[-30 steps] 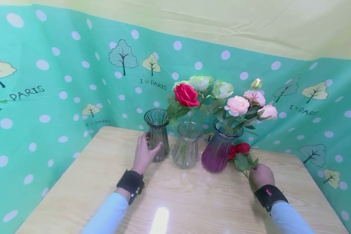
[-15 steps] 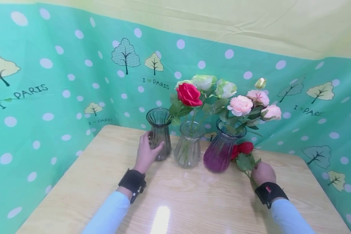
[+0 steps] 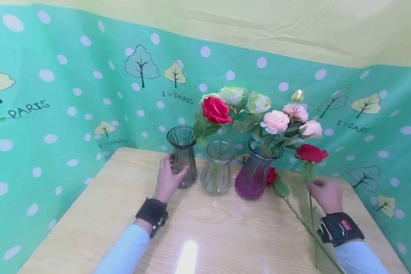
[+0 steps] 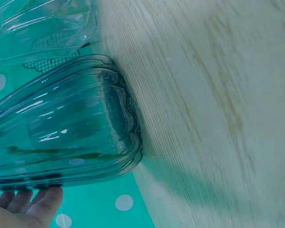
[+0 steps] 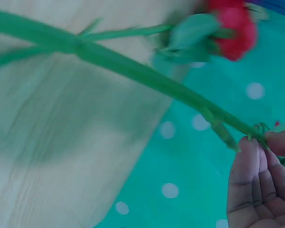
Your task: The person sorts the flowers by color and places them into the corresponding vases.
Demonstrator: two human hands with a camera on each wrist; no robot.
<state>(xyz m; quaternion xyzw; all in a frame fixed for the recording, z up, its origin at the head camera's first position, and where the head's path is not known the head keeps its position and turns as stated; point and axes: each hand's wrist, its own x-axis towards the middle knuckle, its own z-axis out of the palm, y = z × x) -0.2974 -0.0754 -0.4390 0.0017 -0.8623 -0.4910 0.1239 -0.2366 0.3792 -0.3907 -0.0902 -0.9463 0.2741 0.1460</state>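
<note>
My left hand (image 3: 169, 179) holds the lower body of a grey ribbed glass vase (image 3: 185, 152), thumb in front and fingers at its left side. In the left wrist view, fingertips touch the side of this vase (image 4: 71, 128), whose base is at the tabletop. At the right, my right hand (image 3: 326, 195) pinches the green stem of a red rose (image 3: 311, 153) between thumb and fingers, bloom up. In the right wrist view the stem (image 5: 147, 80) runs from the pinch across the frame. A second red rose (image 3: 271, 175) lies on the table, its stem crossing behind the held one.
A clear glass vase (image 3: 216, 179) with a red rose (image 3: 215, 110) stands beside the grey one. Right of it, a purple-tinted vase (image 3: 251, 182) holds pink flowers (image 3: 275, 121). White-green blooms (image 3: 258, 102) rise behind. A dotted green cloth (image 3: 72, 163) hangs behind the wooden table (image 3: 130, 167).
My right hand has raised one red rose off the table and moved slightly right, leaving the other lying there. My left hand stays at the grey vase.
</note>
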